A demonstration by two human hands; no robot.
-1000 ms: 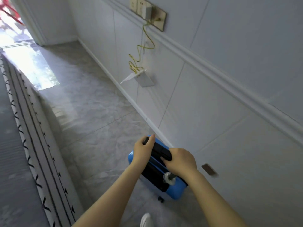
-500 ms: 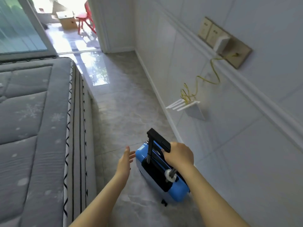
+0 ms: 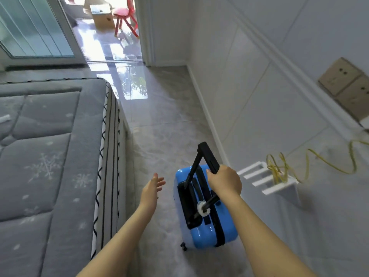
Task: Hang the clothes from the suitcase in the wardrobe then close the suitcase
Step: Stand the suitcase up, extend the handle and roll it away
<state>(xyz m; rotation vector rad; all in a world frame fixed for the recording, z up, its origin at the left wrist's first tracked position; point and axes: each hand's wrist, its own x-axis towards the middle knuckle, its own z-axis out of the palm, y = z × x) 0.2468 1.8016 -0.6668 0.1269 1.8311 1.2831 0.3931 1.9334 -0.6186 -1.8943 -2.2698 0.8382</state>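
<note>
Right hand [image 3: 224,181] grips the blue suitcase's [image 3: 201,230] raised handle [image 3: 207,156]; left hand [image 3: 152,189] hangs open beside it.

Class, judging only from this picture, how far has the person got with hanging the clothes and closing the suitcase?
Done: nothing visible; no clothes or wardrobe show. In hand: the right hand grips the black telescopic handle of the shiny blue hard-shell suitcase, standing closed on the floor; the left hand hovers open. Left: opening it, hanging the clothes, closing.

No readable text anywhere; cardboard box [image 3: 101,16] label perhaps printed, too blurred
</note>
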